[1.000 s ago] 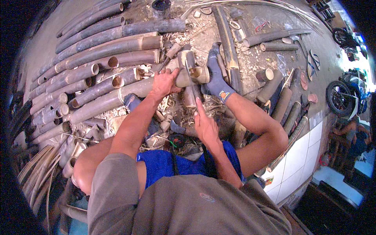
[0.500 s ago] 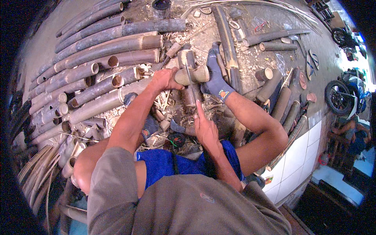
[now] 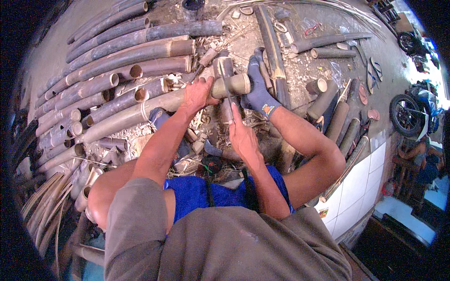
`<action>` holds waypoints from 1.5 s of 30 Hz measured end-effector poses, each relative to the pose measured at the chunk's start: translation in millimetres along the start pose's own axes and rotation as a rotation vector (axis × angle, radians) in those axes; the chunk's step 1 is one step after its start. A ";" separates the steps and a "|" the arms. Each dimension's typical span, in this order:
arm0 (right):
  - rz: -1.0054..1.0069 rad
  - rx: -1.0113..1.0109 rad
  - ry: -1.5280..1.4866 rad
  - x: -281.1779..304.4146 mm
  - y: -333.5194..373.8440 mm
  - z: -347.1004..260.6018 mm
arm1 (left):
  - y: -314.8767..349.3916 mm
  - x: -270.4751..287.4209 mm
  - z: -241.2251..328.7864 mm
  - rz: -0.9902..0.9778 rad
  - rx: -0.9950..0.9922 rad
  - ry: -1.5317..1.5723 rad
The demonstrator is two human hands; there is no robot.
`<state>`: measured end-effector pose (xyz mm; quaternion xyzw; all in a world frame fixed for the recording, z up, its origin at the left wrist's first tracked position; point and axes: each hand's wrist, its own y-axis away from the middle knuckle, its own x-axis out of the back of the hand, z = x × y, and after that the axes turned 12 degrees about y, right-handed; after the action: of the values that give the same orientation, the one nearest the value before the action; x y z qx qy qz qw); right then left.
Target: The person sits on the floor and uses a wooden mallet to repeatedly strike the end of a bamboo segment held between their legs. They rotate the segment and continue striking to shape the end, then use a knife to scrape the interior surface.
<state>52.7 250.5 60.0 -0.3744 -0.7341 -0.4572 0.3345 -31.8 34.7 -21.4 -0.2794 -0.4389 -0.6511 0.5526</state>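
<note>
My left hand (image 3: pixel 198 93) is wrapped round a long pale bamboo pole (image 3: pixel 161 104) close to its right end. That end lies across a short, thick bamboo log (image 3: pixel 226 67) and meets my socked right foot (image 3: pixel 260 86). In my right hand (image 3: pixel 243 139) is a handsaw (image 3: pixel 225 84); its narrow blade crosses the top of the pole, to the right of my left hand. The saw's handle is mostly hidden by my fingers. My left foot (image 3: pixel 159 117) rests beside the pole.
Several dark bamboo poles (image 3: pixel 136 49) lie stacked at the left. A curved-blade tool (image 3: pixel 213 149) sits among wood chips before my lap. A wooden-handled tool (image 3: pixel 206 58) lies beyond my left hand. A split bamboo length (image 3: pixel 269 44) and short pieces (image 3: pixel 316 86) lie at right.
My right hand has pushed the saw forward, away from my body, along its blade line. My left hand and the pole's cut end stay nearly in place.
</note>
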 end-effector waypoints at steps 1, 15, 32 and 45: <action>-0.011 0.016 -0.020 -3.0 -0.4 -2.0 | 4.5 6.3 -5.2 -0.049 0.045 0.020; -0.004 -0.038 -0.052 -3.1 11.7 6.6 | -8.9 24.2 10.0 -0.200 0.028 0.079; -0.075 -0.103 -0.024 -0.1 22.1 1.3 | -12.3 27.1 -3.8 -0.153 -0.055 0.105; -0.012 -0.012 -0.042 -5.4 24.3 4.6 | -6.4 22.0 -17.2 -0.172 -0.062 0.079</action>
<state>75.5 260.7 64.1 -0.3814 -0.7405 -0.4558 0.3138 -41.0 9.2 -12.2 -0.2320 -0.4188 -0.7198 0.5026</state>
